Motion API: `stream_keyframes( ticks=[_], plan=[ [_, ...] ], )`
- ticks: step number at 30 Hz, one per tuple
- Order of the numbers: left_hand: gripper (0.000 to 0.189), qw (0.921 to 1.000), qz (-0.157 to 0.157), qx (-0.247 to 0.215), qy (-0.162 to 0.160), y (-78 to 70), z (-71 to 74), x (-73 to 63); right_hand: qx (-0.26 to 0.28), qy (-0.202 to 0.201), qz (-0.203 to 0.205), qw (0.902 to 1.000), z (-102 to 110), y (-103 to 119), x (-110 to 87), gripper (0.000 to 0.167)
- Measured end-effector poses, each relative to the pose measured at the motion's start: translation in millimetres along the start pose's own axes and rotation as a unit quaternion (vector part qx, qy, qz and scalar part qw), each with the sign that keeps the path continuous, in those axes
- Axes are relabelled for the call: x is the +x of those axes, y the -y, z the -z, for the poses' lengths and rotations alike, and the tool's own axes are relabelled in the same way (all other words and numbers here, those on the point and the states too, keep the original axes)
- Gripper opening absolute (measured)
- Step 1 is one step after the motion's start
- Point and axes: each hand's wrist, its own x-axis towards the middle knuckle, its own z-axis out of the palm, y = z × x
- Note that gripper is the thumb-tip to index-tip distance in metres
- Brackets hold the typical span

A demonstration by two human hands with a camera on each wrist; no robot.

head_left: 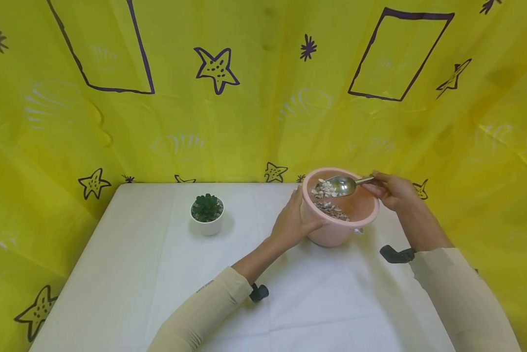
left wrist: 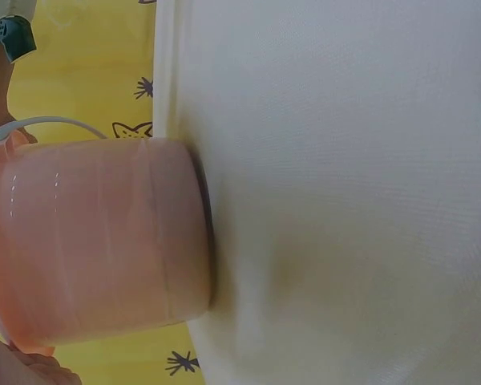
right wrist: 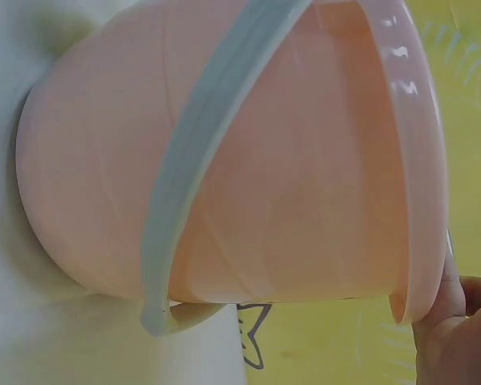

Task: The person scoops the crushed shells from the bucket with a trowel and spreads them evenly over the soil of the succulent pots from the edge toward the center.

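Observation:
A pink bucket (head_left: 329, 235) stands on the table's right half, with whitish-brown gravel (head_left: 332, 211) inside. My left hand (head_left: 292, 219) grips its left side at the rim, thumb across the front. With my right hand (head_left: 393, 190) I hold the handle of a metal scoop (head_left: 345, 186) over the bucket's mouth. Pale stone chips (head_left: 323, 188) lie at the scoop's tip. In the right wrist view a grey carrying handle (right wrist: 194, 152) hangs down the bucket's side, and the scoop is mostly hidden behind the rim.
A small green succulent in a white pot (head_left: 208, 226) stands left of the bucket. White cloth covers the table (head_left: 228, 293). Behind it hangs a yellow curtain (head_left: 250, 117) with starfish and fish drawings.

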Motion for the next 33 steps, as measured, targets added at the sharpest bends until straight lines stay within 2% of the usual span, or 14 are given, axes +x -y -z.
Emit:
stream_keyframes(
  ticks=[6,10,18,33],
  plan=[
    [0.115,1.0,0.001,-0.003,0.0,0.0,0.0,-0.4,0.023,0.008,-0.021,0.9995,5.9,2.2,2.0,0.026],
    [0.116,1.0,0.001,-0.005,0.0,0.4,0.2,-0.6,0.033,0.001,-0.025,0.9992,7.5,3.2,1.4,0.02],
    [0.117,1.0,-0.007,0.001,-0.004,1.4,-0.6,1.2,0.059,-0.018,-0.041,0.9972,12.0,5.1,-2.7,0.021],
    [0.118,1.0,-0.006,-0.006,-0.003,0.8,-0.3,1.4,0.059,-0.038,-0.029,0.9971,13.4,5.3,-6.9,0.021]
  ],
)
